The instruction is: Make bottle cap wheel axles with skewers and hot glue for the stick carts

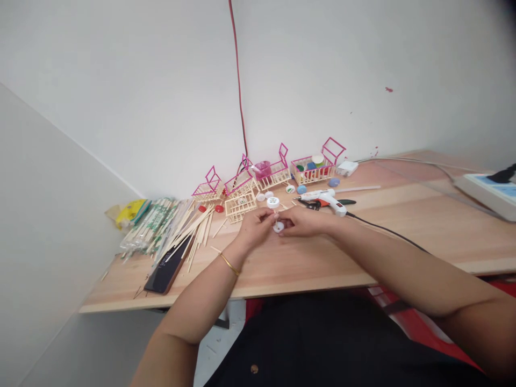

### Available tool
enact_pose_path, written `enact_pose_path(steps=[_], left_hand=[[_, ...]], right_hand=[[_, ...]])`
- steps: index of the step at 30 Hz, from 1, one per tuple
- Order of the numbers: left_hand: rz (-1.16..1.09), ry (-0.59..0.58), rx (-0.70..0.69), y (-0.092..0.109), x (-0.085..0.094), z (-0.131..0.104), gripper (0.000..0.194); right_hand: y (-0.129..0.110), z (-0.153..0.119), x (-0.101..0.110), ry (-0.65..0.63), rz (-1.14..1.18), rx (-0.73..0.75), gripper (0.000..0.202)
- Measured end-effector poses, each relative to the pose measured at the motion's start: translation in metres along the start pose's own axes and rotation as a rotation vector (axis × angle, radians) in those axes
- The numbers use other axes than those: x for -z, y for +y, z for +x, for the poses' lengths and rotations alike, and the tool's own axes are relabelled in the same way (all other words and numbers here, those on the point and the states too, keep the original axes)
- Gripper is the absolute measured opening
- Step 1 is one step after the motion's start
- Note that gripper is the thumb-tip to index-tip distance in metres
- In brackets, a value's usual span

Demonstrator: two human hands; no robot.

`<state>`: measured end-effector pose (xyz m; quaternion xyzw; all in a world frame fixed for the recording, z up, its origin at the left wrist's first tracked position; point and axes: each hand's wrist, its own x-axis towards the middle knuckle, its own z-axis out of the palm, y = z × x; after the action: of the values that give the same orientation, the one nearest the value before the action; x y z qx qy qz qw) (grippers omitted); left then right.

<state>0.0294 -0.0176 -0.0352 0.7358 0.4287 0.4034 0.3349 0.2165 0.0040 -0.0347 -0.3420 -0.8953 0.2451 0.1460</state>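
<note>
My left hand (256, 224) and my right hand (301, 221) meet over the middle of the table, fingers closed in a pinch. Between the fingertips is a small piece with a white bottle cap (273, 202) at its far end and another white cap (278, 227) at its near end. A short stick seems to join the two caps, mostly hidden by the fingers. Just beyond my left hand stands a plain wooden stick basket (241, 207). A white glue gun (327, 199) lies beyond my right hand.
Pink-rimmed stick baskets (274, 176) line the wall, one holding coloured caps (311, 171). Loose sticks (199, 232), packaged sticks (155, 221) and a phone (169, 270) lie left. Pliers (344, 202) sit by the glue gun. A power strip (489, 192) is at right.
</note>
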Motion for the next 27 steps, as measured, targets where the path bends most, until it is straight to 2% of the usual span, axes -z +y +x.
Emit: enact_pose_path(steps=[27], left_hand=[[0.023, -0.029, -0.021, 0.0013, 0.0002, -0.0003, 0.026]], right_hand=[[-0.0047, -0.0008, 0.0012, 0.000, -0.002, -0.008, 0.020]])
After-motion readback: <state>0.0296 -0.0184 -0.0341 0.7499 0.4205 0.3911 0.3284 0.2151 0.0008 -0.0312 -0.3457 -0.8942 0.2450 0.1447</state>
